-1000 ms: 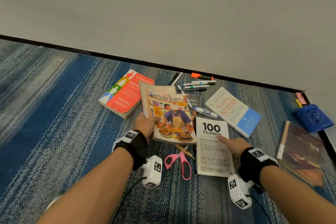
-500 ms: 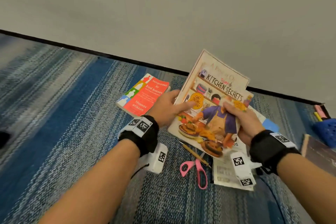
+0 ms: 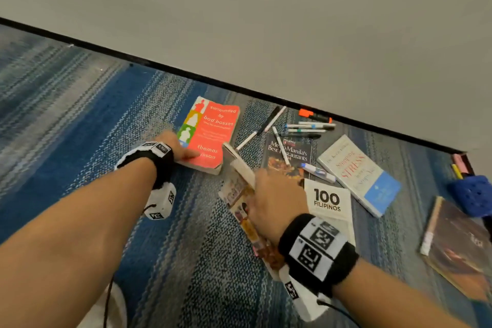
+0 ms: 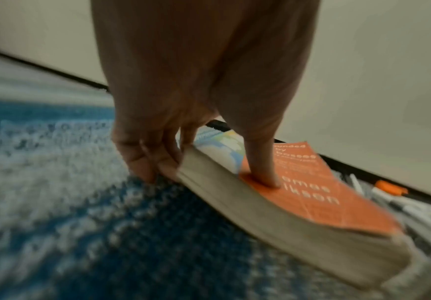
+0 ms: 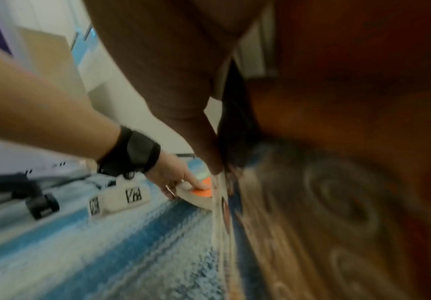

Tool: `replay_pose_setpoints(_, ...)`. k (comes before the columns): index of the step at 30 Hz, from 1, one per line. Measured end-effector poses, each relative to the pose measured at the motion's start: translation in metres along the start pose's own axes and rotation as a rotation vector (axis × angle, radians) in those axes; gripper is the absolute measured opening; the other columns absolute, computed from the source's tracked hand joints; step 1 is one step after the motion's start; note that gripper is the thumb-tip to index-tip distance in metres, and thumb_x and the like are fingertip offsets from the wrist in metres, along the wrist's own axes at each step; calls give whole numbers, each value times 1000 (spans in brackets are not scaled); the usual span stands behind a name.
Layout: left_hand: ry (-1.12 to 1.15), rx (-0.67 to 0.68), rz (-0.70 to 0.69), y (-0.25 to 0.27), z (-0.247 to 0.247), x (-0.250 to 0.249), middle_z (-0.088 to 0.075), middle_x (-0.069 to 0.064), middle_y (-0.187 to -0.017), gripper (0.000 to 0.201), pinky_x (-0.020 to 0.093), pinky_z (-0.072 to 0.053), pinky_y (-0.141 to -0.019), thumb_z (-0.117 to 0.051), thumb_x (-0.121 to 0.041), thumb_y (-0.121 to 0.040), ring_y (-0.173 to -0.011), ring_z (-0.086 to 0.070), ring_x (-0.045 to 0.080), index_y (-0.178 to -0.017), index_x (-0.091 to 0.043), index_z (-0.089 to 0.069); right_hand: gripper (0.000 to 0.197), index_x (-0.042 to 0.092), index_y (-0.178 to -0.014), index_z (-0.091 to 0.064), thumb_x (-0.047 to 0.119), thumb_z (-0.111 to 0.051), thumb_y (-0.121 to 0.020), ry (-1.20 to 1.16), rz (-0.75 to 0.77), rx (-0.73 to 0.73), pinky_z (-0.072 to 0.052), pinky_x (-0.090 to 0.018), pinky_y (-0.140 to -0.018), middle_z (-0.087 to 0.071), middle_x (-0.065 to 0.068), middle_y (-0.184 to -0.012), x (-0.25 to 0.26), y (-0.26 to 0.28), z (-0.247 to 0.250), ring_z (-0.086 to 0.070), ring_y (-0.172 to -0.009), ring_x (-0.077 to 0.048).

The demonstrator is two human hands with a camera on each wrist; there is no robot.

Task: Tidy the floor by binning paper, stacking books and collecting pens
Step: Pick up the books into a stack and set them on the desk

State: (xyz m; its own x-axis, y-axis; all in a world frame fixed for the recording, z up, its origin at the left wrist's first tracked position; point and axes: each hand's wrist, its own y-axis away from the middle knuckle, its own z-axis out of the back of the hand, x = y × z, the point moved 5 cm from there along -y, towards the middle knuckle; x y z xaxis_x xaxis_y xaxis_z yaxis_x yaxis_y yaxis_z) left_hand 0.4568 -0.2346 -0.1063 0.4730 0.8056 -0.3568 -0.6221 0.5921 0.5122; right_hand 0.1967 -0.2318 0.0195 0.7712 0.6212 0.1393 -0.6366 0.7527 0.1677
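Note:
My left hand [image 3: 177, 145] [image 4: 183, 113] pinches the near corner of the orange "bad bosses" book [image 3: 210, 133] [image 4: 309, 203], thumb on the cover and fingers curled under its edge. The book's corner is slightly off the carpet. My right hand [image 3: 277, 194] [image 5: 204, 142] grips the Kitchen Secrets cookbook [image 3: 239, 186] [image 5: 324, 203], held on edge and tilted above the floor. Flat on the carpet lie the Manila restaurants book [image 3: 292, 160], "100 Filipinos" [image 3: 328, 202], the Stress book [image 3: 359, 173] and a brown book [image 3: 458, 247]. Several markers [image 3: 306, 128] lie by the wall.
A blue pen holder [image 3: 474, 194] with highlighters stands at the far right by the wall [image 3: 266, 21]. A pen [image 3: 281, 146] and a correction pen [image 3: 318, 172] lie on the restaurants book. A chair castor [image 5: 40, 205] stands behind my left arm. Striped blue carpet [image 3: 80, 128] stretches left.
My left hand let go of the cookbook and moved left onto the orange book. My right hand kept the cookbook, lowered it and turned it on edge.

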Motion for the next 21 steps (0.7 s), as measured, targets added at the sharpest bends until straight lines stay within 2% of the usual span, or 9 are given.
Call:
replay_pose_setpoints(3,265,59,37,-2,-20,1,-62,11,-107,67,37,-49,-81,-85,-43,-66,-97,-60,31,-111,-1,-59,19,16,-96,-36,19,-52,-87,-70,26,26,-46,-36,-67,-58,-7,-94,1,0,-12,-58,-83,-30)
replay_pose_setpoints(6,569,-25,-1,-2,-22,-1,-63,5,-112,63,41,-51,-92,-85,-31,-64,-100,-61,27,-114,-6,-55,18,19,-93,-35,24,-52,-92,-132,1,82,-51,-39,-71,-61,-7,-90,-13,-6,-15,-59,-83,-31)
replay_pose_setpoints(9,856,-48,-77,13,-15,-10,-67,9,-102,42,36,-54,-75,-80,-12,-73,-85,-63,23,-104,-2,-54,18,20,-97,-43,33,-54,-92,-195,-71,83,-51,-34,-71,-61,-2,-92,-33,-18,-13,-60,-84,-25)
replay_pose_setpoints(11,1001,-71,-116,32,-2,-10,-66,7,-98,30,33,-52,-67,-76,-8,-78,-80,-63,19,-96,-10,-52,19,20,-98,-47,34,-58,-91,-334,-156,99,-48,-26,-64,-61,2,-91,-52,-24,-13,-60,-78,-18)
replay_pose_setpoints(13,1197,13,-166,52,7,-8,-69,11,-113,35,40,-57,-81,-75,-10,-80,-93,-67,24,-109,-8,-56,19,18,-98,-49,31,-61,-90,-511,-244,43,-41,-21,-56,-61,4,-88,-71,-28,-14,-56,-69,-9)
replay_pose_setpoints(15,1331,147,-257,76,10,-10,-66,13,-123,50,40,-57,-88,-72,-5,-80,-103,-66,26,-127,-3,-53,23,15,-103,-56,28,-65,-88,-824,-323,-83,-52,-28,-69,-68,3,-95,-88,-30,-19,-64,-76,-9)
replay_pose_setpoints(17,1310,297,-355,103,5,-18,-66,13,-124,65,38,-56,-90,-73,3,-73,-108,-66,27,-132,-6,-50,26,13,-111,-61,20,-68,-86,-1171,-361,-184,-54,-44,-87,-71,-4,-104,-89,-35,-21,-69,-92,-20)
replay_pose_setpoints(19,1199,376,-407,124,-11,-25,-66,13,-124,74,44,-54,-92,-76,10,-67,-110,-65,29,-133,-9,-46,26,11,-116,-62,16,-63,-90,-1447,-351,-175,-53,-46,-90,-71,-8,-109,-78,-42,-20,-69,-99,-26)
replay_pose_setpoints(21,1061,273,-376,129,-26,-23,-61,12,-125,82,50,-53,-93,-89,-5,-60,-112,-63,30,-127,-14,-44,26,10,-116,-63,21,-59,-93,-1657,-344,-123,-53,-48,-89,-70,-12,-110,-67,-48,-18,-67,-104,-32)
